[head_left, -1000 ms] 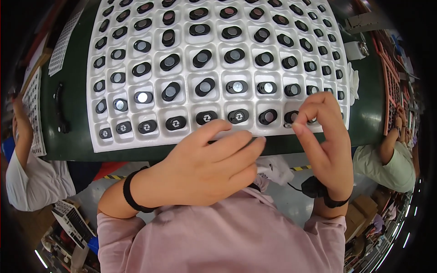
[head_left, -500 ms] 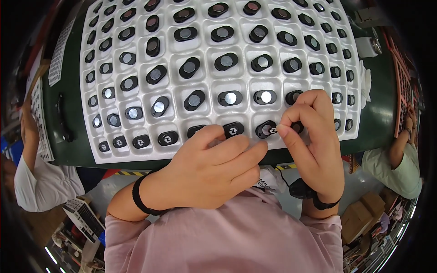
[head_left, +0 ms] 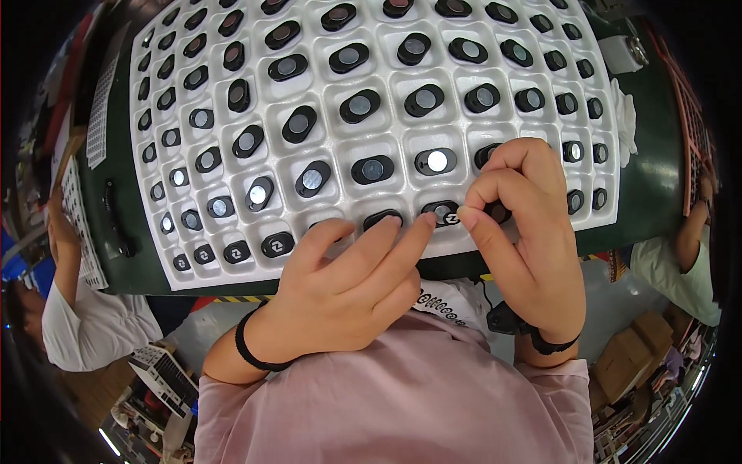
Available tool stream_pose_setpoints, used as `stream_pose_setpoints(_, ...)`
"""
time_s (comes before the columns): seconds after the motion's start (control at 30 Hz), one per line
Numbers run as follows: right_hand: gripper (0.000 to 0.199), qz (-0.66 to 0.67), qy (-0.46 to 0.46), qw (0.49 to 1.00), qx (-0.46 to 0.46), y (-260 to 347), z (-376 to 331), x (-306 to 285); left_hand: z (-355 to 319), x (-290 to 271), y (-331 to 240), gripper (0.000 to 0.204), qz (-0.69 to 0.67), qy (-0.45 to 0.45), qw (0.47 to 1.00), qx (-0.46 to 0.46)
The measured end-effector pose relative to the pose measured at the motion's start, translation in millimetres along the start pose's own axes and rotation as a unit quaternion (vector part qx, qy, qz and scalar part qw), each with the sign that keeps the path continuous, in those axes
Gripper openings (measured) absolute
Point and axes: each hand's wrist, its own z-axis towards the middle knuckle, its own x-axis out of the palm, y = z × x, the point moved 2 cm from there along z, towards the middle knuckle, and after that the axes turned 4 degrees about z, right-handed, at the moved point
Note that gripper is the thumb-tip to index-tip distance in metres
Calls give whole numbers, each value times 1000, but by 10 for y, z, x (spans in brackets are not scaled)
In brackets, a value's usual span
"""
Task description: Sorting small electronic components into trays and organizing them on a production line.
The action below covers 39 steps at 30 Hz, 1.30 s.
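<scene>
A white compartment tray (head_left: pixel 352 203) holds rows of small black oval cases with round silver discs on top. In its near row, one black oval case (head_left: pixel 437 209) lies under my fingers. My right hand (head_left: pixel 533 232) pinches the edge of a small dark label (head_left: pixel 452 220) with a white mark, over the right end of that case. My left hand (head_left: pixel 348 290) is open, fingers apart and stretched out, one fingertip at the case's left edge. Several near-row cases to the left, such as this marked case (head_left: pixel 277 244), bear the same white mark. My left fingers partly cover other cases.
The tray stands on a dark green table (head_left: pixel 649 185). A sheet with dark round marks (head_left: pixel 448 301) hangs between my body and the table edge. A black curved strip (head_left: pixel 116 220) lies at the left. People in light shirts are at both sides; cardboard boxes (head_left: pixel 630 356) stand lower right.
My left fingers have straightened, reaching to the case. The label in my right hand has come down and left onto the case's end. The whole view has tilted slightly.
</scene>
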Motion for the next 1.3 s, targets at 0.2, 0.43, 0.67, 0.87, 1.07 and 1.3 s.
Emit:
stream_pose_setpoints(0.2,9,-27,-26,999,-16,15,-5,23,-13,-15,5,16,-10,-10,1000,-9)
stream_pose_setpoints(0.43,10,-45,-44,998,-13,56,-48,35,-5,-19,-3,17,-18,0,1000,1)
stream_pose_setpoints(0.67,10,-66,-67,995,-14,116,-90,101,-45,-18,-6,17,-26,-7,1000,6)
stream_pose_setpoints(0.87,9,-80,-73,994,-12,109,-86,128,-56,-20,3,17,-31,-8,999,14)
stream_pose_setpoints(1.07,8,-83,-72,994,-11,103,-85,140,-54,-11,4,16,-31,-9,999,15)
stream_pose_setpoints(1.3,10,-85,-79,993,-8,104,-87,158,-44,-10,10,14,-31,-12,999,21)
